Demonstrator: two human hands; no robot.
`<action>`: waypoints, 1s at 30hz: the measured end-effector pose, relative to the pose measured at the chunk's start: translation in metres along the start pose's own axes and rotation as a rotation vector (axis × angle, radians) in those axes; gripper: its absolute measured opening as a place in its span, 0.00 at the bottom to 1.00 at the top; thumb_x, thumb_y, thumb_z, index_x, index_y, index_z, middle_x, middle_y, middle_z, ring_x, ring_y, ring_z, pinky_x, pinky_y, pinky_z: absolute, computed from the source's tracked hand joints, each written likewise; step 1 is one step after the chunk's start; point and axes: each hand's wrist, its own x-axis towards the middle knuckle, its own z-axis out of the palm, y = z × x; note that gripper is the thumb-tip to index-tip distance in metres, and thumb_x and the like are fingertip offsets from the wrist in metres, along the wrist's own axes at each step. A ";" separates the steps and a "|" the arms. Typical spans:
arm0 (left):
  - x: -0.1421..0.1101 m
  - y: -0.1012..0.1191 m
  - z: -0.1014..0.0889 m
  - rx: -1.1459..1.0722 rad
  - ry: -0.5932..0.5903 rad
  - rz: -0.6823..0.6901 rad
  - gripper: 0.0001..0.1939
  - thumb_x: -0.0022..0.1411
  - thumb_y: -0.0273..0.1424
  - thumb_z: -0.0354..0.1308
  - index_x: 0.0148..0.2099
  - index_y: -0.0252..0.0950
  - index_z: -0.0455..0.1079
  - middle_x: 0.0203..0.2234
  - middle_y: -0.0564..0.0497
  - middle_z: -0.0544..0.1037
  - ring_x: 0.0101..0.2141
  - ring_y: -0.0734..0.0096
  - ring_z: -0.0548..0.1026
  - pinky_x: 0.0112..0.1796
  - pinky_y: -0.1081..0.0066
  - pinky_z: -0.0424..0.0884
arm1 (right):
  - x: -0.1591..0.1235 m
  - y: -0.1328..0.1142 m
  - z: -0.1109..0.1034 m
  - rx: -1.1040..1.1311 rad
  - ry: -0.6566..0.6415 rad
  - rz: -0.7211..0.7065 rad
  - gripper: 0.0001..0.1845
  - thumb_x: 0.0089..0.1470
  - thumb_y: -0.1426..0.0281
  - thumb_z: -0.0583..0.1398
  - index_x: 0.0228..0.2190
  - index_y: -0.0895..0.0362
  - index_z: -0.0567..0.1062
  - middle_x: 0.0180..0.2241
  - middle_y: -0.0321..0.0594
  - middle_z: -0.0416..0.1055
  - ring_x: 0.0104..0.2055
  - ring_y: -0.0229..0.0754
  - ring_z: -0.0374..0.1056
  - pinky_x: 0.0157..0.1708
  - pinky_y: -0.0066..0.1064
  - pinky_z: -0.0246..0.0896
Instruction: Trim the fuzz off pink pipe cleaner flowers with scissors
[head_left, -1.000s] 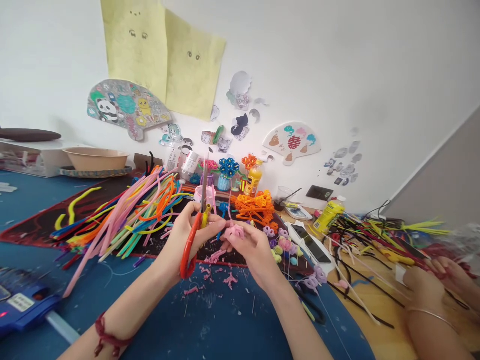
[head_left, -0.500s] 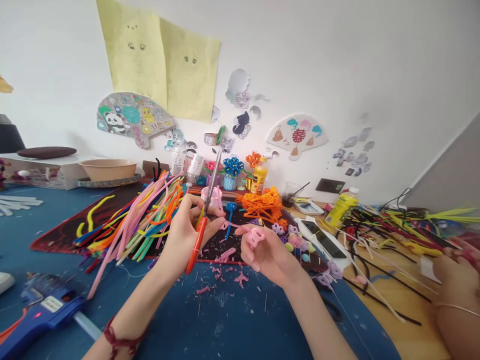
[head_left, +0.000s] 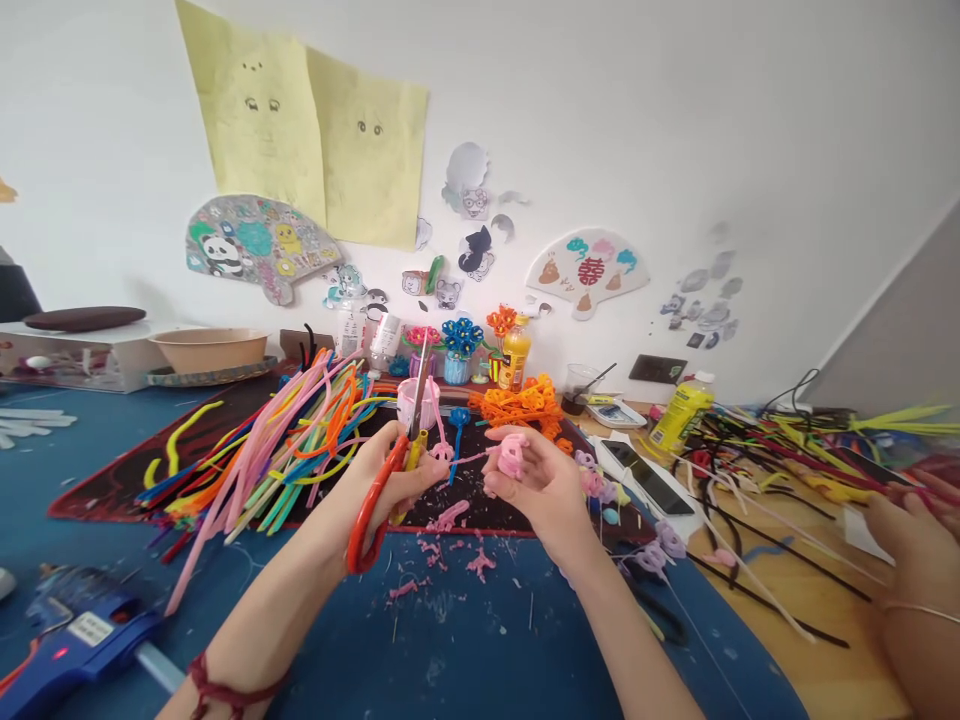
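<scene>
My left hand (head_left: 386,480) is closed around orange-handled scissors (head_left: 365,525), their blades pointing up and away. A yellow part shows beside the handle; I cannot tell what it belongs to. The left fingertips are close to a small pink pipe-cleaner piece (head_left: 442,455). My right hand (head_left: 551,495) pinches a looped pink pipe-cleaner flower (head_left: 513,456), from which a thin pink strand runs left toward my left fingers. Pink pipe-cleaner scraps (head_left: 480,562) lie on the blue table cover below. Behind the hands are a blue pipe-cleaner flower (head_left: 459,418) and a pink-and-white cup (head_left: 409,400).
Many colored pipe cleaners (head_left: 277,430) are heaped at left, with a blue glue gun (head_left: 97,625) nearer. Orange pipe-cleaner pieces (head_left: 517,405), a phone (head_left: 649,480) and a yellow bottle (head_left: 681,412) lie beyond and right. Another person's hand (head_left: 904,530) works at far right.
The scissors have tipped so the handle sits lower and further left. My right hand has turned and moved slightly up, bringing the pink flower more upright. The view has shifted slightly.
</scene>
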 end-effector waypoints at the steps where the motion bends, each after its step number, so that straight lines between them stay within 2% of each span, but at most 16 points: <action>1: -0.001 -0.001 0.000 -0.007 -0.036 -0.023 0.17 0.48 0.36 0.65 0.27 0.41 0.56 0.13 0.63 0.60 0.15 0.80 0.56 0.18 0.75 0.49 | -0.001 0.000 0.001 -0.023 0.027 -0.013 0.21 0.38 0.65 0.72 0.37 0.53 0.76 0.29 0.34 0.71 0.28 0.36 0.67 0.34 0.30 0.67; 4: -0.002 -0.002 0.001 -0.036 -0.109 -0.095 0.17 0.48 0.35 0.64 0.23 0.41 0.55 0.10 0.62 0.59 0.15 0.79 0.55 0.19 0.74 0.48 | -0.003 0.001 0.002 -0.025 0.081 -0.038 0.17 0.39 0.67 0.71 0.34 0.53 0.77 0.31 0.34 0.72 0.26 0.35 0.66 0.30 0.29 0.68; 8: -0.002 -0.002 0.000 -0.086 -0.201 -0.223 0.18 0.46 0.35 0.65 0.19 0.40 0.57 0.10 0.60 0.59 0.16 0.78 0.56 0.20 0.73 0.52 | -0.003 0.003 0.003 0.020 0.076 -0.052 0.15 0.36 0.70 0.73 0.29 0.54 0.77 0.28 0.33 0.72 0.25 0.35 0.67 0.28 0.28 0.67; 11: 0.000 -0.002 0.000 -0.101 -0.243 -0.285 0.18 0.45 0.36 0.66 0.18 0.38 0.58 0.11 0.60 0.60 0.17 0.78 0.58 0.20 0.73 0.54 | -0.003 0.003 0.003 0.070 0.083 -0.036 0.12 0.38 0.68 0.71 0.27 0.55 0.76 0.28 0.35 0.74 0.23 0.36 0.69 0.25 0.30 0.68; 17: -0.001 -0.003 0.002 -0.052 -0.219 -0.280 0.18 0.46 0.39 0.65 0.21 0.39 0.58 0.10 0.62 0.59 0.16 0.80 0.57 0.20 0.74 0.55 | -0.004 0.001 0.003 0.068 0.134 -0.057 0.12 0.34 0.72 0.72 0.25 0.56 0.78 0.22 0.33 0.74 0.22 0.37 0.70 0.24 0.29 0.68; 20: -0.003 -0.002 0.006 0.030 -0.187 -0.210 0.17 0.50 0.42 0.61 0.27 0.40 0.57 0.12 0.62 0.61 0.16 0.79 0.59 0.21 0.74 0.57 | -0.004 0.001 0.002 0.062 0.142 -0.070 0.11 0.35 0.73 0.72 0.24 0.56 0.78 0.22 0.32 0.73 0.21 0.36 0.68 0.25 0.29 0.67; 22: -0.003 0.000 0.008 0.162 -0.070 -0.067 0.15 0.54 0.44 0.56 0.31 0.40 0.56 0.16 0.61 0.65 0.18 0.78 0.61 0.21 0.74 0.57 | -0.002 0.001 0.000 0.095 0.187 -0.079 0.09 0.37 0.72 0.71 0.24 0.57 0.77 0.22 0.31 0.72 0.22 0.35 0.67 0.25 0.28 0.65; 25: 0.000 0.000 0.008 0.549 0.153 0.168 0.14 0.57 0.44 0.52 0.35 0.41 0.54 0.23 0.58 0.69 0.21 0.76 0.65 0.23 0.74 0.57 | 0.003 0.000 -0.005 0.188 0.314 -0.088 0.07 0.41 0.70 0.70 0.24 0.57 0.77 0.22 0.32 0.71 0.24 0.33 0.66 0.25 0.26 0.61; 28: 0.002 -0.002 0.006 0.946 0.220 0.239 0.16 0.55 0.43 0.55 0.39 0.41 0.54 0.25 0.57 0.71 0.24 0.69 0.71 0.25 0.73 0.57 | 0.009 -0.001 -0.012 0.286 0.415 -0.069 0.07 0.42 0.69 0.70 0.24 0.57 0.77 0.24 0.32 0.72 0.26 0.33 0.66 0.28 0.26 0.62; 30: 0.004 -0.004 0.006 1.088 0.196 0.239 0.16 0.57 0.44 0.53 0.41 0.41 0.55 0.24 0.57 0.72 0.25 0.65 0.73 0.25 0.72 0.56 | 0.011 -0.002 -0.016 0.346 0.465 -0.069 0.08 0.42 0.69 0.70 0.25 0.58 0.77 0.25 0.33 0.73 0.28 0.34 0.68 0.31 0.27 0.64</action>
